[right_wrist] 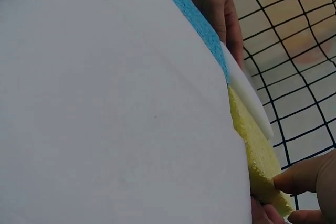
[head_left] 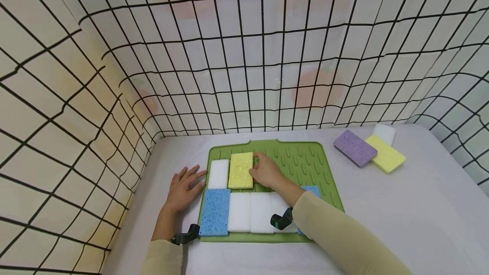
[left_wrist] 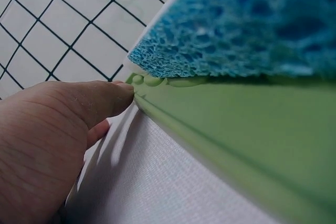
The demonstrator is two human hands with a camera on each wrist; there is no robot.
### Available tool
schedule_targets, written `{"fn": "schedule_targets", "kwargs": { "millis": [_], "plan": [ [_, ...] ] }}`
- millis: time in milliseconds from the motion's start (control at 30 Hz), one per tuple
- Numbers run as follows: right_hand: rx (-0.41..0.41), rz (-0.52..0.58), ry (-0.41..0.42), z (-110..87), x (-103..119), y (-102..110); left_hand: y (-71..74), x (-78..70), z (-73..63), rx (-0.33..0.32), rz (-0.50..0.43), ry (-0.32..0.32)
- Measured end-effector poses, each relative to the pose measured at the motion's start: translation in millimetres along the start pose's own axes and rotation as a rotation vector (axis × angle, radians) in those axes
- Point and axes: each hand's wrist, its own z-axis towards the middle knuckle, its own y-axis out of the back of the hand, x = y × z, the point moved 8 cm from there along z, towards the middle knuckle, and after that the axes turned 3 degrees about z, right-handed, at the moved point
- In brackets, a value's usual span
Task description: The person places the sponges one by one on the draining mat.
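Observation:
My right hand [head_left: 269, 173] pinches the right side of a yellow sponge [head_left: 241, 170], which lies over the upper left of a green ridged mat [head_left: 302, 156]. In the right wrist view, the thumb [right_wrist: 302, 177] presses on the yellow sponge's edge. Just left of it is a white sponge [head_left: 218, 174]. Below these runs a row: a blue sponge [head_left: 214, 212], several white sponges [head_left: 239, 212] and another blue sponge [head_left: 314, 190], partly hidden by my right arm. My left hand [head_left: 184, 192] rests with spread fingers at the mat's left edge, its thumb [left_wrist: 113, 98] against the rim.
Right of the mat, a purple sponge [head_left: 355, 147] and a yellow sponge [head_left: 386, 154] overlap, with a white sponge [head_left: 384, 133] behind them. A black wire grid [head_left: 263, 54] encloses the back and sides of the white-covered table [head_left: 428, 215].

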Motion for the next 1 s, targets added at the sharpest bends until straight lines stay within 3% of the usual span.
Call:
{"fn": "schedule_targets", "kwargs": {
  "millis": [467, 733, 900, 1000],
  "plan": [
    [-0.031, -0.056, 0.033, -1.6, 0, 2, -0.2, -0.8, 1.3, 0.006, -0.001, 0.014],
    [0.018, 0.031, 0.035, -1.9, -6, 4, 1.1, -2.8, 0.6, 0.000, -0.007, 0.011],
    [0.025, 0.107, 0.018, -2.1, -15, 17, 1.6, -3.4, -0.5, 0.000, -0.008, 0.014],
    [0.001, 0.095, 0.016, -3.6, -22, 34, 2.3, -4.4, -0.8, -0.007, -0.010, 0.010]
  ]
}}
